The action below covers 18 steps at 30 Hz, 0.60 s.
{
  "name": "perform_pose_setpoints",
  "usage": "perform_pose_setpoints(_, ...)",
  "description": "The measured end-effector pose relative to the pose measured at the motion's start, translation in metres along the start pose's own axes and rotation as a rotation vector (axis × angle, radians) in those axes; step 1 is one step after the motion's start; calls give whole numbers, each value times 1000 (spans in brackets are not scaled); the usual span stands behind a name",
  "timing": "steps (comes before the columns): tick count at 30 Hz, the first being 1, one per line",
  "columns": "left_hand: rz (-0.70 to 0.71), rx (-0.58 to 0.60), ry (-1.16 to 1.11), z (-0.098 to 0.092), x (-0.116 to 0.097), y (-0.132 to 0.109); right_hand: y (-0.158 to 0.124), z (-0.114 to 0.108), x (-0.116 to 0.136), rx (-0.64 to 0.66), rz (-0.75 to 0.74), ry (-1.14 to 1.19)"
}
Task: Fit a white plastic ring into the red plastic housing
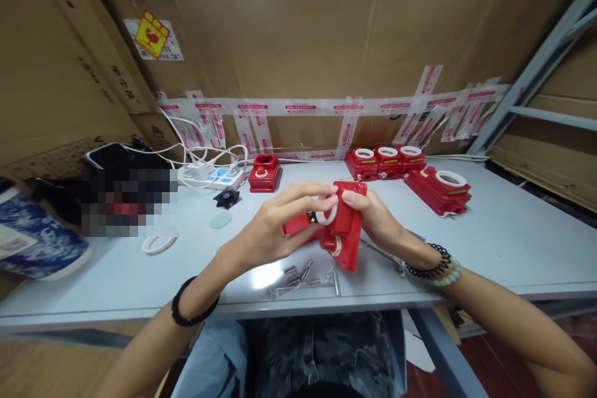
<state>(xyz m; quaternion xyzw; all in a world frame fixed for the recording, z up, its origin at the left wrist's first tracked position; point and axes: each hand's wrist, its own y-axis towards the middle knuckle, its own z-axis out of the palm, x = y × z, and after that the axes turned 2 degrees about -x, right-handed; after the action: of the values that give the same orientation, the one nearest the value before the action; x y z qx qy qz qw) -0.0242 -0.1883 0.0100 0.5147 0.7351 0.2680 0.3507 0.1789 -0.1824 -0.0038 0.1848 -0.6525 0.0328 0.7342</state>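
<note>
A red housing part [347, 224] is held tilted above the table by my right hand [380, 217], its thumb pressed on the upper face. My left hand [284, 217] has its fingertips closed on a white ring [327, 214] at the left side of that red part. Behind and below my left fingers, another red piece [296, 224] with a small dark fitting is partly hidden. Several metal pins [305, 272] and a T-shaped metal rod [336, 283] lie below my hands near the table's front edge.
Several red housings with white rings [436, 191] stand at the back right. One red housing [264, 173] is at back centre, near a power strip [212, 178]. At left are a black part [227, 198], a clear disc [221, 219], a loose white ring [159, 242] and a blue-white cylinder [40, 236].
</note>
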Motion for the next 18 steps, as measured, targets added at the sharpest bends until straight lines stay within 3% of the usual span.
perform_pose_setpoints(3, 22, 7, -31, -1, 1, 0, -1, 1, 2, 14, 7, 7)
perform_pose_setpoints(7, -231, -142, -45, 4, 0, 0, -4, 4, 7, -3, -22, 7)
perform_pose_setpoints(10, -281, -130, -14, 8, -2, 0, -4, 5, 7, -10, -28, 25)
perform_pose_setpoints(13, -162, -85, 30, 7, -3, -1, -1, 2, 2, -31, -32, 22)
perform_pose_setpoints(18, 115, 17, 85, 5, 0, -1, 3, 0, -2, 31, 114, 139)
